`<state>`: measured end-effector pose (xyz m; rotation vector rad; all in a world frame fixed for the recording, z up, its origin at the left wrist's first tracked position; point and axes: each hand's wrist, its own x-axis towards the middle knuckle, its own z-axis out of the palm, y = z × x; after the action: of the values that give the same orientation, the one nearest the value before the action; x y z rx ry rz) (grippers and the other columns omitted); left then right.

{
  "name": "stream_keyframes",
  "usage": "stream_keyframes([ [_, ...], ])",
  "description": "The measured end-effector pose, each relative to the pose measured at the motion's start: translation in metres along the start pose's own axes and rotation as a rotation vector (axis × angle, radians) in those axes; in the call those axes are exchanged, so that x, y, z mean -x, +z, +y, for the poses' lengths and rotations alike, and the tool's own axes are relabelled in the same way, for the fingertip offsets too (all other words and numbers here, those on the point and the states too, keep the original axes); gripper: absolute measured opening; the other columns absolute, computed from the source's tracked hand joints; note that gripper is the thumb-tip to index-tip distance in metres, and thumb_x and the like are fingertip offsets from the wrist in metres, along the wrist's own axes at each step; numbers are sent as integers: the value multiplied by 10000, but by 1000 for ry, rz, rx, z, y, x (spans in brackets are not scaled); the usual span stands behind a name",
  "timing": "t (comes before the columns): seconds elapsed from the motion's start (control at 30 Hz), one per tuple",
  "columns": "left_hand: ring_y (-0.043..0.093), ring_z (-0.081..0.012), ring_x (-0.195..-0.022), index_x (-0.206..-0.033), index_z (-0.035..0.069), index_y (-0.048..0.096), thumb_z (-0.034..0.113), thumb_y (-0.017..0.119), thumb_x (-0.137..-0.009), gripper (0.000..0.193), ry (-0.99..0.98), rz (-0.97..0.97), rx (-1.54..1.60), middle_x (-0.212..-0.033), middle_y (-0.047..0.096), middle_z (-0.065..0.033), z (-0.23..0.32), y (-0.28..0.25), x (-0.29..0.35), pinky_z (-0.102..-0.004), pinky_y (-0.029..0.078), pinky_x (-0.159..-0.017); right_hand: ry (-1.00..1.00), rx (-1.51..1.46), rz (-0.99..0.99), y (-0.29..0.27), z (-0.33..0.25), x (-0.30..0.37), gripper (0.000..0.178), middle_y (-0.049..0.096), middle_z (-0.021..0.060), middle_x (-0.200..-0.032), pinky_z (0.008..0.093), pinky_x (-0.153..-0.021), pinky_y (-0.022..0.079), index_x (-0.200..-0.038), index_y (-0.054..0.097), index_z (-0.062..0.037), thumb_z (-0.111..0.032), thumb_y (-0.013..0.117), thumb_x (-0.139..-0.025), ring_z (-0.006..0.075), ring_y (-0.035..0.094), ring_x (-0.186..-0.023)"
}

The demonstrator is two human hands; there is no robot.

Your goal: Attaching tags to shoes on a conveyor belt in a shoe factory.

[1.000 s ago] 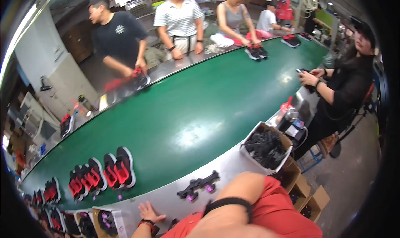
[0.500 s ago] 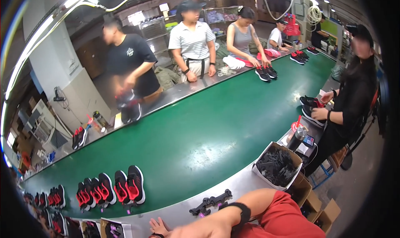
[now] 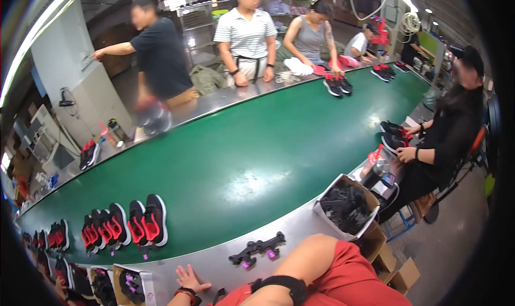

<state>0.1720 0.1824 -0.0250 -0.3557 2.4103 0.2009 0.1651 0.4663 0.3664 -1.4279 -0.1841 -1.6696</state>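
Two purple tags (image 3: 247,264), one idle left hand (image 3: 190,278)

From my remote station I record the left grip as wide: fingers splayed, palm down on the metal counter (image 3: 210,264), nothing held. My right forearm (image 3: 314,255), banded in black, crosses the lower part of the view. Its hand is out of sight, so I cannot tell the state of that grip.

The black plastic fittings (image 3: 257,246) bearing the tags lie on the counter, right of the left hand and apart from it, near the edge of the green belt (image 3: 230,145). Left of the hand stands a white box (image 3: 148,287) of similar parts. The nearest black-and-red shoes (image 3: 156,215) rest on the belt as a pair.

Assessment: I judge this to be a pause in handling the fittings. Good practice, in my view, is to lift one by its stiff black body, not its tag, which could tear. The pieces lie close together and may catch, so I would part them before lifting. I would also keep my fingers off the belt's edge and draw the forearm back, since it hides part of the counter.
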Motion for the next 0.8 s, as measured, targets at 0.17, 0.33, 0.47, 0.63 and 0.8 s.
stream_keyframes([
  [0.17,-105,-431,-1431,-1517,108,-8,664,781,-556,1362,44,30,-3,-1533,-115,-291,-4,8,-3,-613,71,-1113,63,101,-108,-19,4,19,726,557,301,-1205,483,-951,400,-1220,509,138,-523,323,-984,424,546,-1100],
  [0.33,-112,-426,-1431,-1520,138,-18,666,760,-590,1322,-5,12,-31,-1540,-126,-268,-1,9,-4,-606,62,-1117,34,261,-218,-43,-12,24,785,547,305,-1216,463,-932,406,-1231,506,140,-577,334,-963,405,550,-1081],
  [0.47,-121,-422,-1431,-1521,162,-38,664,752,-602,1311,-22,2,-52,-1543,-144,-251,1,9,-2,-608,57,-1117,-225,547,96,-25,-4,23,917,543,294,-1224,470,-958,376,-1258,501,136,-693,344,-900,391,524,-1108],
  [0.63,-116,-413,-1435,-1523,189,-32,626,769,-610,1291,-13,23,-20,-1549,-137,-239,3,7,2,-613,54,-1114,-189,493,-130,-33,2,17,994,478,280,-1308,481,-990,336,-1299,484,109,-762,371,-836,393,461,-1193],
  [0.8,-87,-415,-1439,-1524,188,-6,601,775,-618,1265,-25,50,-24,-1555,-102,-236,7,7,2,-617,75,-1112,291,703,89,-53,-42,53,856,525,288,-1206,440,-941,422,-1074,626,54,-673,193,-938,370,529,-1116],
])
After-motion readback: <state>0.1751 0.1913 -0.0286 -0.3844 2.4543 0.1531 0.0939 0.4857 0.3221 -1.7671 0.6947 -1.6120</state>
